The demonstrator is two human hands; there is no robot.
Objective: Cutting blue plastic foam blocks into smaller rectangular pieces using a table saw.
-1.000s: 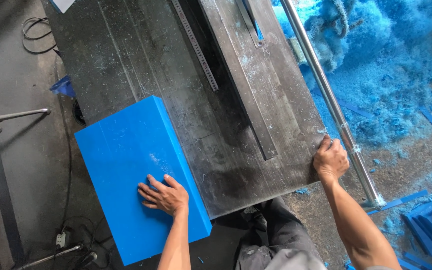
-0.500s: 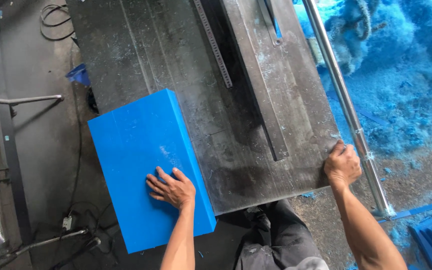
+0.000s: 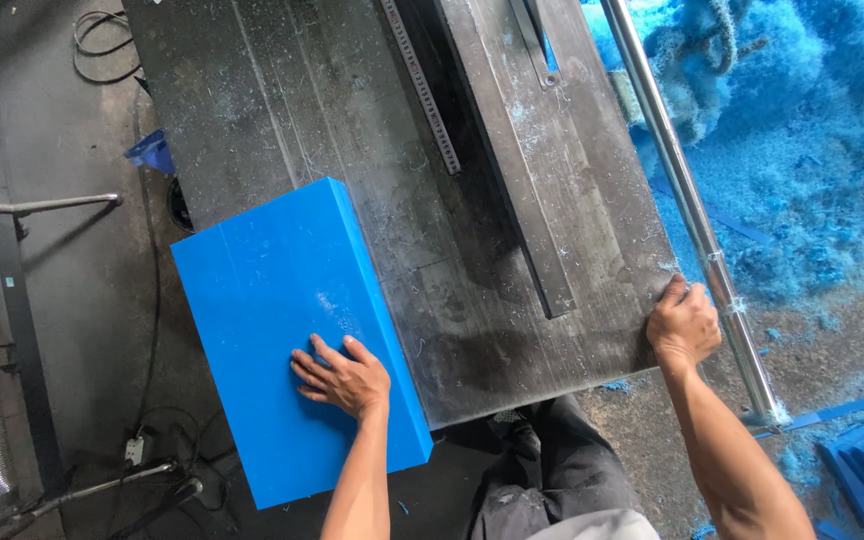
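1. 1 blue block (image 3: 282, 320), a thick flat slab, lies at the near left corner of the metal table (image 3: 352, 130); its left side and near end hang out past the table's edges over the floor (image 3: 72, 130).
2. The left hand (image 3: 344, 378) lies flat on top of the block near its near right edge, fingers spread and pointing left, palm pressing down. It grips nothing.
3. The right hand (image 3: 684, 325) rests at the near right corner of the table, fingers curled over the edge, just beside 1 shiny metal rail (image 3: 687, 205) that runs along the table's right side. Whether the fingers touch the rail cannot be told.
4. 1 steel ruler strip (image 3: 422, 85) is set into the tabletop, running away from the person, and 1 dark raised bar (image 3: 512, 190) lies to its right.
5. Blue shavings (image 3: 812, 130) cover the ground beyond the right edge.
6. 1 black cable (image 3: 102, 35) is coiled on the floor off the far left corner.
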